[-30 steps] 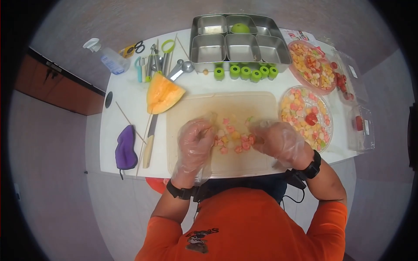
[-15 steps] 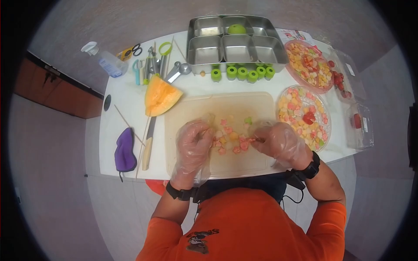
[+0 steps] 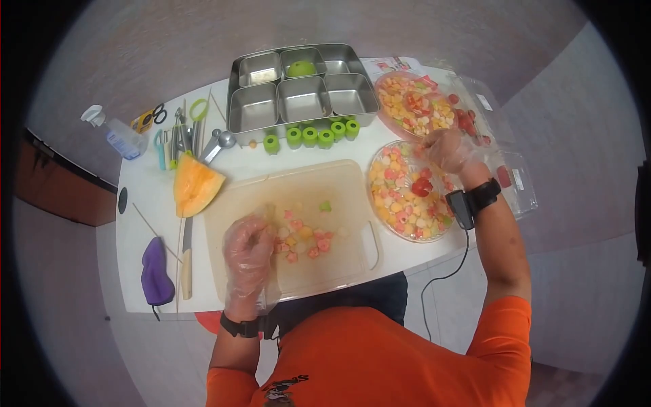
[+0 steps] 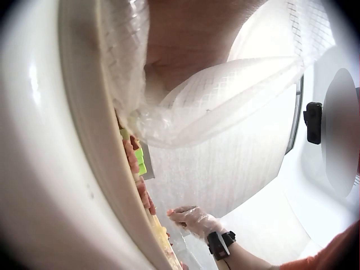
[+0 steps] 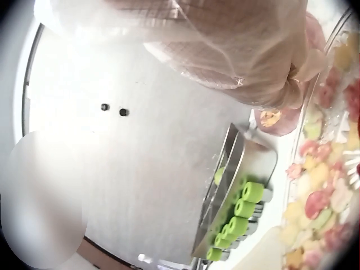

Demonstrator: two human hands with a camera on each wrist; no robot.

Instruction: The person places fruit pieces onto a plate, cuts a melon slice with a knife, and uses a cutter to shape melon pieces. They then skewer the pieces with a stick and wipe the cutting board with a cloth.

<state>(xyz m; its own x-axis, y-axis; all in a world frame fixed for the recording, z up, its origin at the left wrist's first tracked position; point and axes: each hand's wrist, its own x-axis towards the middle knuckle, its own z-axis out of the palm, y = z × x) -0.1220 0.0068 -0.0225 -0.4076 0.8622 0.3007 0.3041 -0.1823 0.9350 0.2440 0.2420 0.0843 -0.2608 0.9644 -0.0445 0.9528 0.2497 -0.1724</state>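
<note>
In the head view my gloved left hand (image 3: 249,254) stays low at the left of the cutting board (image 3: 325,180), fingers curled beside small pink and yellow fruit pieces (image 3: 305,243); I cannot tell whether it holds one. My gloved right hand (image 3: 451,150) is over the far side of the clear round plate (image 3: 374,218). Its fingertips pinch a small pink fruit piece (image 4: 170,212), seen in the left wrist view. Small fruit shapes in pink, yellow and pale green cover the plate, with a red piece (image 3: 421,187) at its middle.
Behind the board stand a steel compartment tray (image 3: 298,124) and several green-topped cutters (image 3: 309,137). A pink fruit platter (image 3: 388,125) and clear boxes (image 3: 519,182) lie right. On the left are a melon wedge (image 3: 195,186), a knife (image 3: 186,271) and a purple pouch (image 3: 156,275).
My right hand has left the fruit pieces on the board and moved right and away, over the clear plate. The left hand stays on the board. The head view has turned right.
</note>
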